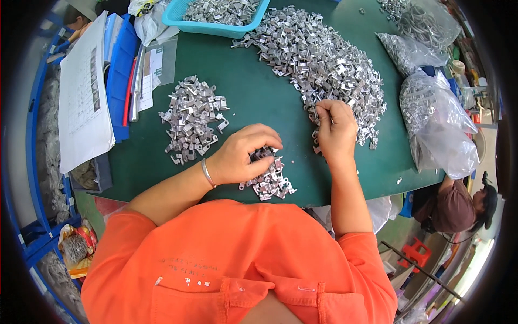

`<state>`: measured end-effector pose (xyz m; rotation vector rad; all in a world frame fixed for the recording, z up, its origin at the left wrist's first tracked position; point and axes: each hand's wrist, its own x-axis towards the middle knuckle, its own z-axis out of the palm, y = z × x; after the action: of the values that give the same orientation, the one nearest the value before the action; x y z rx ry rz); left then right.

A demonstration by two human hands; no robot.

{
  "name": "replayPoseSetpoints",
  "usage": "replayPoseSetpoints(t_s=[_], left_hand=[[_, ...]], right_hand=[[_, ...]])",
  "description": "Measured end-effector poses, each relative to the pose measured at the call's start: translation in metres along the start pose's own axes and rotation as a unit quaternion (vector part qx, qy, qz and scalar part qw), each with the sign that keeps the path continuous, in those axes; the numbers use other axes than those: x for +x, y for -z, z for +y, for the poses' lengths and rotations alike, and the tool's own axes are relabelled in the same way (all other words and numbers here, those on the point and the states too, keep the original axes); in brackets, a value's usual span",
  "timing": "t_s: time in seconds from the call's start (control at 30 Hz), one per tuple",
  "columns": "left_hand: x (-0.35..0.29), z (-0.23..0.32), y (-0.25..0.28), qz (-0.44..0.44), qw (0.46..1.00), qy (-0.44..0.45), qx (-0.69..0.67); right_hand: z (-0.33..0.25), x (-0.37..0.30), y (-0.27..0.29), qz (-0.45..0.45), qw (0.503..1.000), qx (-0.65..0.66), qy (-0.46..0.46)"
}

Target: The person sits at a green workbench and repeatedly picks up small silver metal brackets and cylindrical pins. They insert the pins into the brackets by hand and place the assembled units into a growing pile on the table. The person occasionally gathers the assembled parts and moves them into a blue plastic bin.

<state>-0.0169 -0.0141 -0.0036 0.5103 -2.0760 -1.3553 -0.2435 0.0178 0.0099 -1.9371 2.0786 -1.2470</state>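
Note:
Small silvery metal brackets with holes lie in three heaps on the green tabletop. My left hand [243, 154] curls over the smallest heap [272, 183] near the front edge, its thumb and fingers apart with brackets showing between them. At the near edge of the large heap [334, 70], my right hand [338, 129] is closed in a pinch, thumb against the fingers. Whatever its fingertips hold is too small and hidden to make out. Left of centre sits a medium heap [191, 119] of similar brackets, apart from both hands.
A light-blue plastic basket [216, 27] of metal parts stands at the back. Papers [83, 97] and a blue file tray [120, 81] border the left side. Clear bags [431, 113] of metal parts lie along the right edge. Another person [453, 205] is beyond the table at right, near a red stool [415, 252].

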Motion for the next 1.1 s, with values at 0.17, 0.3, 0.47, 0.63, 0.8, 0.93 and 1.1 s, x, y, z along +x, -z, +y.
replayPoseSetpoints(t_s=[0.17,0.3,0.47,0.63,0.8,0.93,1.1], left_hand=[[0.003,0.004,-0.001,0.019,1.0,-0.003,0.004],[0.0,0.002,0.002,0.038,0.999,-0.008,0.013],[0.003,0.003,0.003,0.057,0.998,-0.012,0.006],[0.0,0.003,0.003,0.084,0.996,-0.007,0.008],[0.003,0.004,0.002,0.086,0.996,-0.016,0.007],[0.0,0.005,0.004,0.089,0.996,-0.012,0.01],[0.001,0.004,0.003,0.088,0.996,-0.015,0.012]], right_hand=[[0.005,0.003,-0.009,-0.016,0.988,-0.145,0.045],[0.007,0.008,-0.005,0.01,0.997,-0.066,0.03],[0.001,0.011,-0.01,-0.003,0.99,-0.126,0.058],[-0.001,0.006,-0.003,0.014,0.999,-0.044,0.015],[0.002,0.004,-0.008,-0.033,0.985,-0.162,0.047],[0.0,0.004,-0.004,-0.005,0.995,-0.093,0.038],[-0.001,0.0,-0.003,-0.055,0.984,-0.155,0.062]])
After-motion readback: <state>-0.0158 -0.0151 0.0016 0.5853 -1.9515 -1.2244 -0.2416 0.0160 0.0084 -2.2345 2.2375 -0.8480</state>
